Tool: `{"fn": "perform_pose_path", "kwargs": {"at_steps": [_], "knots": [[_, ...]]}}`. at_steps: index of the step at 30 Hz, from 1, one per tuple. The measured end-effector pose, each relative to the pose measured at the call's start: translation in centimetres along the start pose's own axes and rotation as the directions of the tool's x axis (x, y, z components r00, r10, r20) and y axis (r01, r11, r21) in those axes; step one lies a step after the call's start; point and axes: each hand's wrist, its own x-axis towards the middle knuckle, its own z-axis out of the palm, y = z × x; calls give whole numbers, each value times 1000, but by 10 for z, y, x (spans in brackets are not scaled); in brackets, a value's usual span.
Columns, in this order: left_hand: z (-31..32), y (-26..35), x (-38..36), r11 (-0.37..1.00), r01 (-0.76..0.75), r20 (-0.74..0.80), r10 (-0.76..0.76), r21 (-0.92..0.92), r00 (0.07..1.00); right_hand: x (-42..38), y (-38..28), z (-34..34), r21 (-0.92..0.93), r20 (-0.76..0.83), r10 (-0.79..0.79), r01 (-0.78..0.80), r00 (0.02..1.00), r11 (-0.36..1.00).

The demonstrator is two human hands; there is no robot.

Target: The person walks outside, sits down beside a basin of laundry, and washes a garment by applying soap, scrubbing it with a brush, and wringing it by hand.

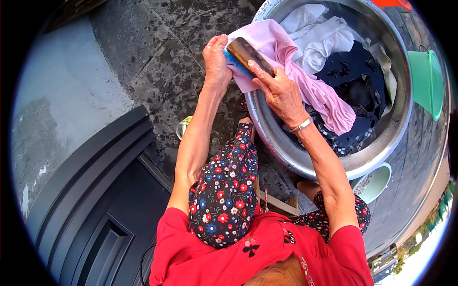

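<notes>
The right hand (279, 93) is closed around a scrub brush (248, 57) w/ dark wooden back and blue bristles; the brush lies on a pink cloth (305, 86) at the near-left rim of the metal basin (381, 138), its long axis running from the rim's outer edge diagonally in toward the basin's middle. The left hand (215, 62) is clamped on the pink cloth's edge just outside the rim, beside the bristles. Inside the basin are white & dark clothes (324, 43) in dark water; a green bucket (427, 81) stands beyond the basin's far side.

You have two hands in view — left hand (216, 59), right hand (279, 93). One scrub brush (248, 56), one metal basin (334, 159), one pink garment (310, 86), one green bucket (426, 81) — one bracelet (301, 126).
</notes>
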Motion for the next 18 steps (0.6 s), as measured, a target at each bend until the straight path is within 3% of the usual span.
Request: {"fn": "perform_pose_path", "kwargs": {"at_steps": [1, 3, 6, 9, 11, 13, 18], "knots": [[-3, -2, 2, 999, -35, 11, 36, -18, 999, 9, 11, -2, -81, 38, -36, 39, 999, 996], [1, -6, 2, 998, -60, -34, 60, -7, 998, 31, 41, -12, -188, -47, -13, 4, 999, 982], [9, -8, 6, 997, -42, -21, 41, -70, 999, 44, 43, -19, -189, -113, -99, 77, 989, 979], [9, -7, 15, 994, 0, -6, 0, -106, 1000, 37, 18, -11, -130, -185, -34, 10, 982, 992], [1, -12, 11, 979, 76, 42, -69, -189, 997, 26, -3, -1, -153, 16, -82, 84, 996, 985], [-5, -14, 10, 968, 124, 22, -122, -217, 992, 33, 8, 1, -238, 20, -146, 146, 989, 960], [-2, -10, 5, 958, 140, -34, -154, -249, 988, 94, 73, -52, -384, -203, 48, -125, 978, 915]]}}
